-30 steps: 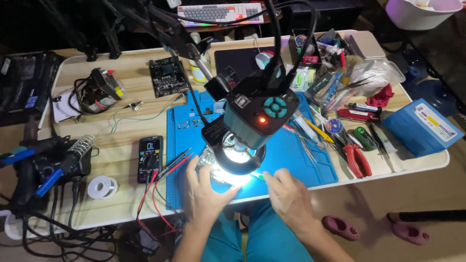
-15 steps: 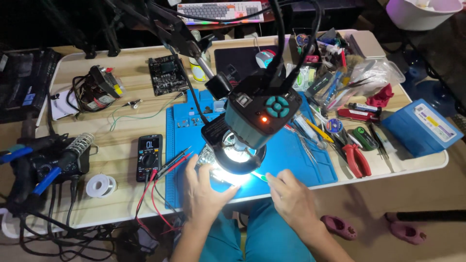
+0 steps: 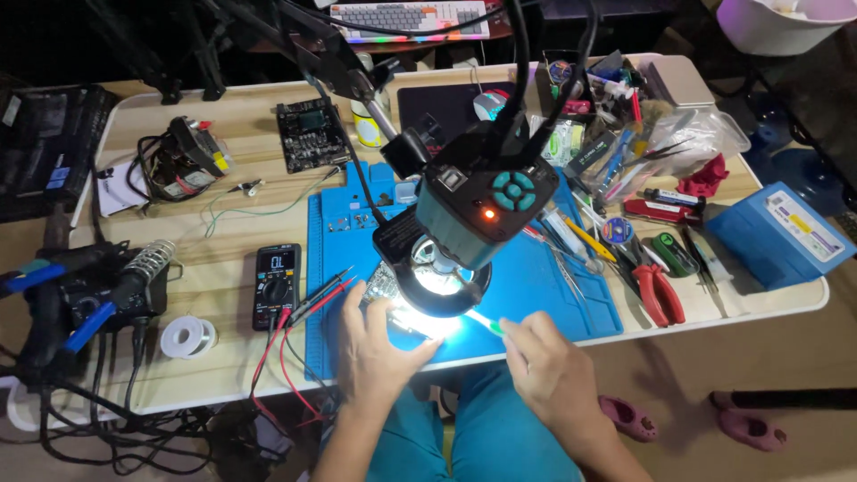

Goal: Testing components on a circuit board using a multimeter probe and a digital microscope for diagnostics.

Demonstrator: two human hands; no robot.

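At the bench's (image 3: 223, 268) 9 o'clock edge sit a soldering station (image 3: 98, 290) and a solder spool (image 3: 187, 337); a multimeter (image 3: 276, 284) lies just right of them, its red and black probes (image 3: 321, 290) reaching toward the blue mat (image 3: 553, 286). The left hand (image 3: 375, 348) rests on the mat at 6 o'clock, fingers spread flat, steadying a small circuit board (image 3: 386, 284) that lies partly under the microscope's ring light (image 3: 442, 286); glare hides most of it. The right hand (image 3: 549, 370) pinches a slim green-tipped tool (image 3: 486, 323), fingers closed narrow around it. Its long axis runs from about 4 o'clock up to 10 o'clock, tip pointing into the lit spot. The step in hand looks like fine work on the board under magnification; the next move likely calls for a steady, small tip placement. Red-handled pliers (image 3: 659, 295) and a blue box (image 3: 781, 234) lie toward 3 o'clock.
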